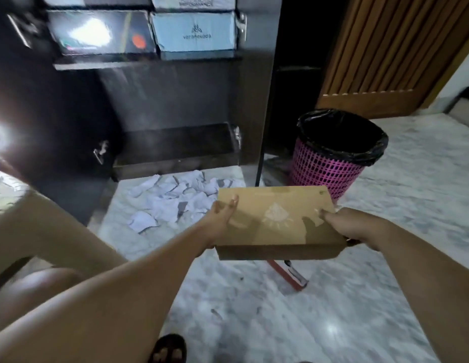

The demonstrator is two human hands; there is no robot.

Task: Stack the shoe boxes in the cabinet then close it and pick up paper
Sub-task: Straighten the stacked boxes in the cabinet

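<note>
Both hands, left hand & right hand, grip flat brown cardboard shoe box. Stacking step; next, lift it into dark wooden cabinet, btwn its shelves.

My count: shoe boxes on cabinet shelf, four in view – black box, pale blue box, two cut off above. Brown box one. Pink bin one. Paper scraps many, uncounted.

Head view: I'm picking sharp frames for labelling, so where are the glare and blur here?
Head view: strong glare whites out the glossy black shoe box on the cabinet shelf and flares at the left edge; the upper cabinet is motion-smeared; the brown cardboard shoe box, gripped by left hand and right hand, stays fairly sharp.
</note>
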